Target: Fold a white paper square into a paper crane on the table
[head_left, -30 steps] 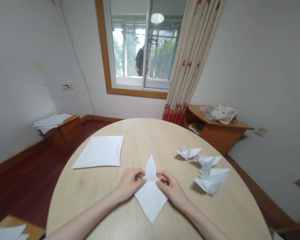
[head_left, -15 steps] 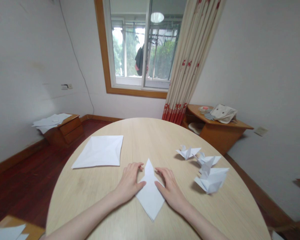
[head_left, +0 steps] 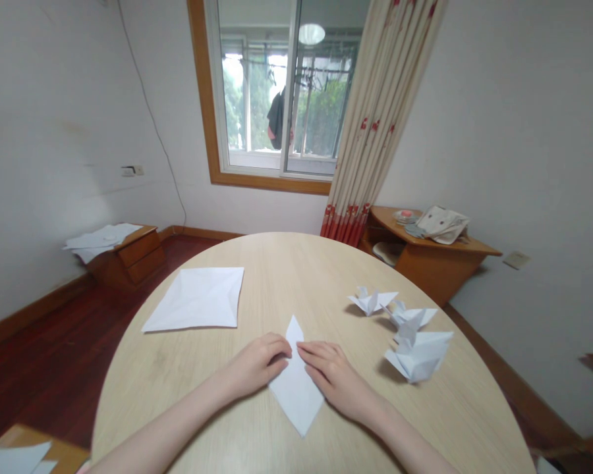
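A white sheet of folded paper (head_left: 297, 401), shaped like a long diamond, lies on the table in front of me with one point facing away. At its left edge, my left hand (head_left: 259, 359) has curled fingers and thumb closed on the narrow upper part. On the opposite edge, my right hand (head_left: 338, 378) presses its fingers, held together, onto the paper, with the thumb lower down. The fingers cover part of both upper edges, so the exact folds there are hidden.
A flat, creased white paper stack (head_left: 197, 299) lies on the round table (head_left: 286, 263) at the left. Several folded paper birds (head_left: 418, 355) stand at the right. Beyond are a small drawer cabinet (head_left: 136, 253) with papers and a corner shelf (head_left: 439, 253) with a bag.
Both hands have come inward over the paper's narrow part. Their fingers, spread beside it before, now press on its two edges. The narrow part shows a slightly changed outline.
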Available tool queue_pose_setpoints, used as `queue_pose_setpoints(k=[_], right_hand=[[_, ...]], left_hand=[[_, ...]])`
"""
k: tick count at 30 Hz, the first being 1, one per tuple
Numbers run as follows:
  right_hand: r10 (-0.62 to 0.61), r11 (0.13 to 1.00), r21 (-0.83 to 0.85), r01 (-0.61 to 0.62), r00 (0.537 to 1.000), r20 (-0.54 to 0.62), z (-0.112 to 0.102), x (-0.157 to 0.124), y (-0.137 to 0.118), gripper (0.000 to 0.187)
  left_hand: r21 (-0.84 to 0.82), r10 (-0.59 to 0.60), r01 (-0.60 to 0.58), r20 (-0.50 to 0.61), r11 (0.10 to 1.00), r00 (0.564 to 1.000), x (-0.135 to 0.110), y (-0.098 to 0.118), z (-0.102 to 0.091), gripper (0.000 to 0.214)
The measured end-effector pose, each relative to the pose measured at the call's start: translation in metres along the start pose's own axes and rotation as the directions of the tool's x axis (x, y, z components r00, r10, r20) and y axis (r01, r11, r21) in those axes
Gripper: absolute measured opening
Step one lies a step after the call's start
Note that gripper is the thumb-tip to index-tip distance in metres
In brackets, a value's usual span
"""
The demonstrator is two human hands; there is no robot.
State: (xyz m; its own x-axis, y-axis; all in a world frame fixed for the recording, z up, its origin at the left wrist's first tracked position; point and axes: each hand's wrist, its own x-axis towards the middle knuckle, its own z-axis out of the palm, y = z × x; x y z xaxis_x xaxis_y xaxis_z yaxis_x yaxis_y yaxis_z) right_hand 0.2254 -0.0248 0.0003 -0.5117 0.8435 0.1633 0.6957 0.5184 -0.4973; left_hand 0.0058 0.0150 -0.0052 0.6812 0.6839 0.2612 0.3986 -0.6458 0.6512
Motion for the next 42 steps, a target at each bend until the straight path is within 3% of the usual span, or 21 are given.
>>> queue_pose_setpoints(k=[4, 7, 10, 14, 26, 42], right_hand=[[0.007, 1.000, 0.009, -0.008, 0.988, 0.154, -0.014, -0.003, -0.003, 0.046], [0.045, 0.998, 0.021, -0.051, 0.970, 0.237, -0.019, -0.004, -0.003, 0.056], [0.075, 0.995, 0.037, -0.089, 0.954, 0.289, -0.021, -0.004, -0.003, 0.079], [0.065, 0.995, 0.056, -0.088, 0.943, 0.326, -0.022, -0.004, -0.004, 0.102], [0.086, 0.991, 0.073, -0.115, 0.943, 0.323, -0.021, -0.002, -0.003, 0.103], [0.093, 0.971, 0.186, -0.151, 0.952, 0.292, -0.024, 0.000, 0.003, 0.096]], left_hand=[[-0.026, 0.000, 0.001, 0.047, 1.000, 0.999, 0.000, 0.001, -0.009, 0.016], [0.001, 0.030, -0.030, 0.063, 1.000, 0.998, 0.000, 0.002, -0.014, 0.038], [0.023, 0.065, -0.067, 0.075, 0.997, 0.995, 0.001, 0.004, -0.018, 0.058], [0.020, 0.066, -0.068, 0.105, 0.997, 0.992, 0.000, 0.007, -0.022, 0.069], [0.060, 0.043, -0.052, 0.144, 0.997, 0.989, -0.001, 0.011, -0.022, 0.078], [0.059, 0.049, -0.061, 0.174, 0.996, 0.983, 0.001, 0.010, -0.024, 0.070]])
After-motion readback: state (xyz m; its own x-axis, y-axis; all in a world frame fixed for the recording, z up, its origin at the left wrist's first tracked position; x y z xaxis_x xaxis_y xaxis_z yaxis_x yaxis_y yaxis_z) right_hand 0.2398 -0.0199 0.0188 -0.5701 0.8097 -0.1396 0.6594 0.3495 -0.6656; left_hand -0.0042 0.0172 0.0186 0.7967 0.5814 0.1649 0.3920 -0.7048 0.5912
